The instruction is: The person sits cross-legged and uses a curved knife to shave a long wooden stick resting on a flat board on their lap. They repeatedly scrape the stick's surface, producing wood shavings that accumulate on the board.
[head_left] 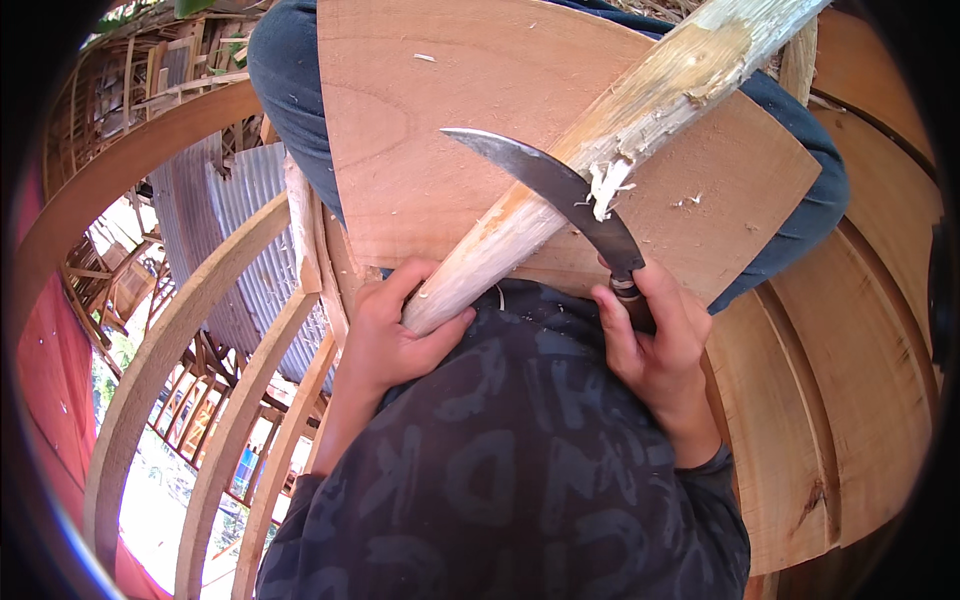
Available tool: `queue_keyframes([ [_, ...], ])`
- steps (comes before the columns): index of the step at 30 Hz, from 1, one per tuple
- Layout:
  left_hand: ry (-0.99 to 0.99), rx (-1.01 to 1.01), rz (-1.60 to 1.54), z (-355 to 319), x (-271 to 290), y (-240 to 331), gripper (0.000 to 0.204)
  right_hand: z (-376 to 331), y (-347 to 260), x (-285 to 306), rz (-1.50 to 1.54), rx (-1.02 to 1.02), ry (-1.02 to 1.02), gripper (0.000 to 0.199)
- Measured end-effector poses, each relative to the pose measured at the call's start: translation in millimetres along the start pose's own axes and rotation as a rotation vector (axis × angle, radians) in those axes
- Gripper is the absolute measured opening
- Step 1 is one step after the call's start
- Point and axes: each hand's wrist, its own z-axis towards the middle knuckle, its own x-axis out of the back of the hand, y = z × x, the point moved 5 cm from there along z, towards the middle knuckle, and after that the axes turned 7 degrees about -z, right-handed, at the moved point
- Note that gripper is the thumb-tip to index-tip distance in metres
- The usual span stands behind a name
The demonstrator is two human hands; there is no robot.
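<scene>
My left hand (395, 325) grips the near, tapered end of a long pale wooden pole (610, 135) that runs up to the upper right. A curved knife (560, 190) is held by its handle in my right hand (655, 345). Its dark blade lies across the pole, with a curl of shaved wood (605, 185) lifted at the edge. The pole rests over a flat plywood board (450, 130) that lies on my lap, on dark blue trousers (285, 70).
Curved wooden ribs (190, 330) arch along the left, with corrugated metal sheets (215, 215) and stacked timber below them. Bent wooden planks (850, 370) fill the right side. Small shavings lie on the board.
</scene>
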Motion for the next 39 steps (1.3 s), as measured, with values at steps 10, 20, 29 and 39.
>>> queue_keyframes([
  [10,0.032,-0.096,0.048,-1,0,3,0.031,-6,10,0,0.582,-0.472,-0.245,0.025],
  [20,0.020,-0.095,0.056,0,1,5,0.031,-1,9,4,0.583,-0.602,-0.236,0.023],
  [29,0.010,-0.062,0.039,3,-1,7,0.030,-3,10,2,0.588,-0.544,-0.201,0.025],
  [39,0.012,-0.106,0.038,0,-1,3,0.030,9,7,15,0.335,-0.329,-0.291,0.029],
])
